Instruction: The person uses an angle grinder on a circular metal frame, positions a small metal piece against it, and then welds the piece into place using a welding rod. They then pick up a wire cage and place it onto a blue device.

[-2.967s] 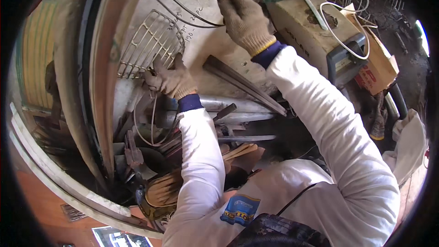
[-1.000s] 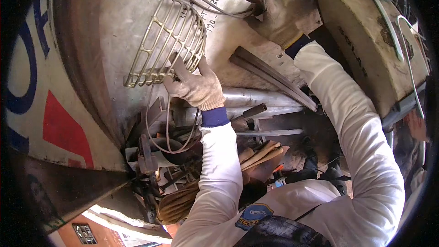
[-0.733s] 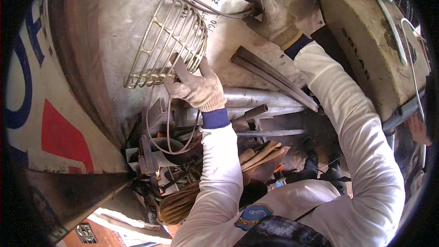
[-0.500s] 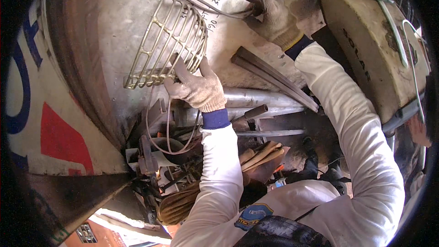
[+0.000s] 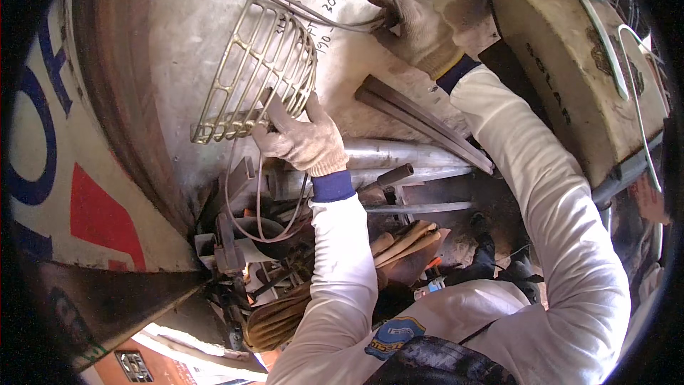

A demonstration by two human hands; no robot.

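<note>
My left hand (image 5: 305, 139), in a beige work glove with a dark blue cuff, is closed on the lower edge of a brass-coloured metal grille (image 5: 246, 64). The grille is curved, with crossing bars and rows of open gaps, and stands tilted. My right hand (image 5: 426, 34), gloved the same way, is farther off to the right. Its fingers are bent round a thin dark bent metal rod (image 5: 342, 26) that runs left behind the grille's top. Part of the rod inside the glove is hidden. Both hands are above a pale, worn metal surface (image 5: 328, 78) with handwriting.
Two dark metal bars (image 5: 427, 125) lie slanted between my arms, near grey pipes (image 5: 399, 153). On the right stands a beige machine case (image 5: 556, 64) with a handle. Thin loops of rod (image 5: 260, 239) hang below the grille. A curved panel (image 5: 92, 207) with red and blue paint rises at left.
Both hands keep their hold. The grille, the right hand and the surroundings sit slightly farther left in the picture, mostly as the view shifts.
</note>
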